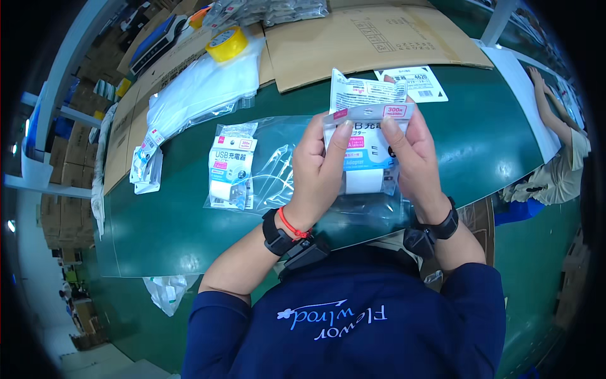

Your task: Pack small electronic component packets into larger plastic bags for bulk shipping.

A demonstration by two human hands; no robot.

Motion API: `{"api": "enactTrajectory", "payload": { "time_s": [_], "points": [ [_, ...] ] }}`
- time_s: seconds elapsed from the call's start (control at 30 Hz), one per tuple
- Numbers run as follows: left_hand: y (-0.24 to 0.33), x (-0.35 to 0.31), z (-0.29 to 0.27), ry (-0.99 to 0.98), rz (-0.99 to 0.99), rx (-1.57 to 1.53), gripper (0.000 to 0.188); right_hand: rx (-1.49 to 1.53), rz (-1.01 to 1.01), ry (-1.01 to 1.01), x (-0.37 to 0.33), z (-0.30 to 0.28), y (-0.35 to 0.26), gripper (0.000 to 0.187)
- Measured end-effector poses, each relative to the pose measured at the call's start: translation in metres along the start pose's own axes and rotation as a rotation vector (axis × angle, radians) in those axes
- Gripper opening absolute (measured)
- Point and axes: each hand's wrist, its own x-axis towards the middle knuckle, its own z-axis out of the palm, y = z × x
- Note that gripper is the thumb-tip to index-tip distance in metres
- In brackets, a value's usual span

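Observation:
Both my hands grip a small stack of charger packs (368,151) in front of my chest, above the table. The front pack has a white, pink and blue card in clear plastic, with a white block low inside. Behind it rises another printed white panel (367,92), seemingly of a second pack. My left hand (319,165) pinches the left side, thumb on the front. My right hand (413,156) pinches the right side likewise; the fingers behind are mostly hidden. To the left, more charger packs (231,165) lie stacked on a large clear plastic bag (275,172).
The green table (170,234) carries flattened cardboard (372,41), a printed label sheet (421,84), a pile of clear bags (202,95) and a yellow tape roll (227,44). Small cards (147,172) lie far left. At right, another person's arms (552,104) rest on the table.

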Motion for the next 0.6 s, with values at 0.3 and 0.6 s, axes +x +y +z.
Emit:
{"api": "enactTrajectory", "payload": {
  "time_s": [0.3,0.6],
  "points": [
    [-0.003,-0.002,0.007,-0.098,-0.087,0.104,0.02,0.021,0.025,0.258,-0.002,-0.053,-0.003,0.041],
    [-0.036,-0.006,0.012,-0.44,0.202,0.905,0.019,-0.021,0.235,0.201,0.003,-0.099,-0.018,0.041]
  ]
}}
